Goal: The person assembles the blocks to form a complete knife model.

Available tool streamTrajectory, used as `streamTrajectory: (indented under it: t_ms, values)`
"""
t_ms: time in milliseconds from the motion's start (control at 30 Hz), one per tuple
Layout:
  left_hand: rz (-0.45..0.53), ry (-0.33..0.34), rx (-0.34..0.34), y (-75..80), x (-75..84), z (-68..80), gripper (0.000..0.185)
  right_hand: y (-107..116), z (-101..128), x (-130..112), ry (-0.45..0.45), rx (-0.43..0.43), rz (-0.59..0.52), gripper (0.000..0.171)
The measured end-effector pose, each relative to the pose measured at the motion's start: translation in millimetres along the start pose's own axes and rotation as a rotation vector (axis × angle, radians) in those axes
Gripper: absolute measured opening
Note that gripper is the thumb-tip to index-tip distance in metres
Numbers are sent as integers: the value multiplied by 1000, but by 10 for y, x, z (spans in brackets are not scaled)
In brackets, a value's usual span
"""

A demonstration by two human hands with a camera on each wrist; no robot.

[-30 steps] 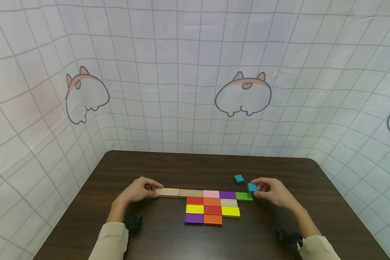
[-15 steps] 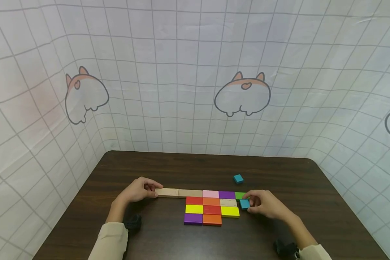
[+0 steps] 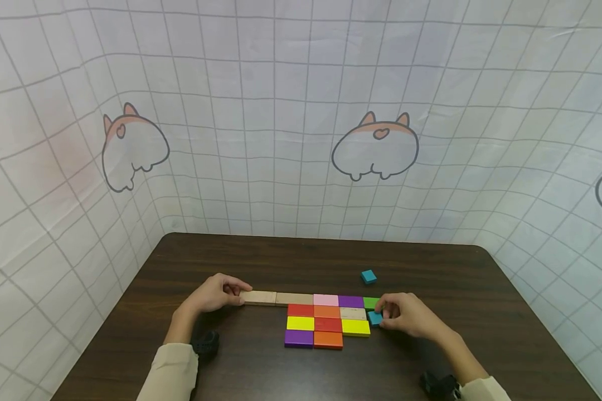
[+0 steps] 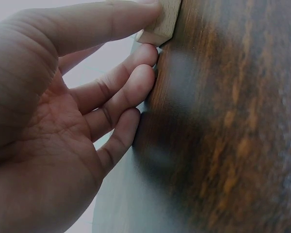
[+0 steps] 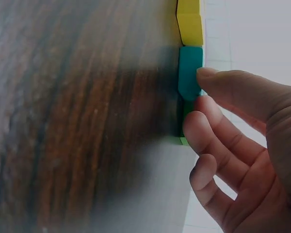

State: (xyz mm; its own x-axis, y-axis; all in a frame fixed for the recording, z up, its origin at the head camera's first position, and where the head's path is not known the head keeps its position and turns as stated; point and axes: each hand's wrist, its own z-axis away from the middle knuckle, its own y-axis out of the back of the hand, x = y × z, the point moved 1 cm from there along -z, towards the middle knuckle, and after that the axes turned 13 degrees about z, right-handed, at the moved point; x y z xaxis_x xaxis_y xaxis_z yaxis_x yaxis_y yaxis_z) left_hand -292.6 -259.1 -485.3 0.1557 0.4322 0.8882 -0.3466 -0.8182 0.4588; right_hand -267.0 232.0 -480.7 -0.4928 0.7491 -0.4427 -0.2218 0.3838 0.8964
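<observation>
My right hand [image 3: 408,316] holds a small teal block [image 3: 374,318] between thumb and fingers. It lies against the right end of a pale wood block [image 3: 353,313], just below the green block [image 3: 371,302], which the fingertips partly cover. The right wrist view has the teal block [image 5: 190,73] lined up between the yellow block [image 5: 190,22] and the green one. At the row's far left, my left hand [image 3: 215,292] pinches the end of a plain wooden block [image 3: 259,298]. Seen from the left wrist, the thumb lies over that wooden block's end [image 4: 160,26], the other fingertips on the table.
Pink [image 3: 326,300], purple, red, orange and yellow blocks lie flat, edge to edge, in stepped rows on the dark wooden table [image 3: 261,373]. A second teal block [image 3: 368,277] lies apart behind the row. A white gridded curtain [image 3: 261,211] surrounds the table.
My right hand has brought the teal block down from beside the green block's upper corner, toward me and left, against the pale block. The left hand has stayed put.
</observation>
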Motion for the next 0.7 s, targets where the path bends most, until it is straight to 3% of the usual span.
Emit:
streamTrajectory:
  t_ms: [700]
  values:
    - [-3,-17,-11,10,-21,-4,23,-22,-37,-48,-28,12,4,16]
